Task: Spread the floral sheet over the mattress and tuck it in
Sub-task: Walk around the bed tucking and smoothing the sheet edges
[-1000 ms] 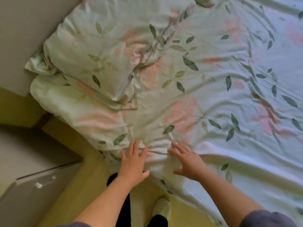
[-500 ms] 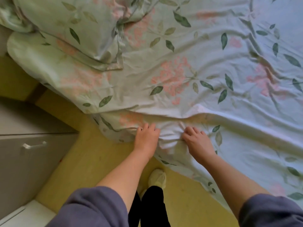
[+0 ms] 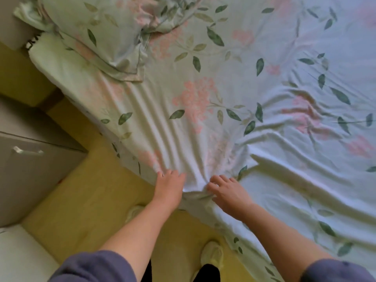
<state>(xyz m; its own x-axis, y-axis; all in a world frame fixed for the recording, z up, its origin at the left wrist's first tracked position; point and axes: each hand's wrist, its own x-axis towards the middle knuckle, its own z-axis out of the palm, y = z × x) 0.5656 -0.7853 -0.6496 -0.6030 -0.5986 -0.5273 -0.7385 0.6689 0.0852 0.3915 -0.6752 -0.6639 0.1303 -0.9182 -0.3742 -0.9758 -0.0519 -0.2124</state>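
Observation:
The floral sheet point(image 3: 203, 94), pale green with pink blooms and dark leaves, covers the mattress and hangs over its near edge. My left hand point(image 3: 169, 187) and my right hand point(image 3: 228, 193) are side by side at that edge, each closed on a bunch of the sheet. Between them the cloth is gathered into a white knot of folds. Long taut creases fan out from my hands toward the head of the bed. To the right the sheet lies in loose wrinkles. The mattress itself is hidden under the sheet.
A pillow point(image 3: 105, 31) in matching floral fabric lies at the top left corner of the bed. A grey cabinet point(image 3: 30, 169) with a metal handle stands at the left. Yellow floor point(image 3: 97, 196) runs along the bed, with my feet in pale slippers point(image 3: 211, 255) on it.
My hands went from lying flat on the sheet to gripping its edge. They have pulled it toward me, and taut creases now run from my hands up the bed.

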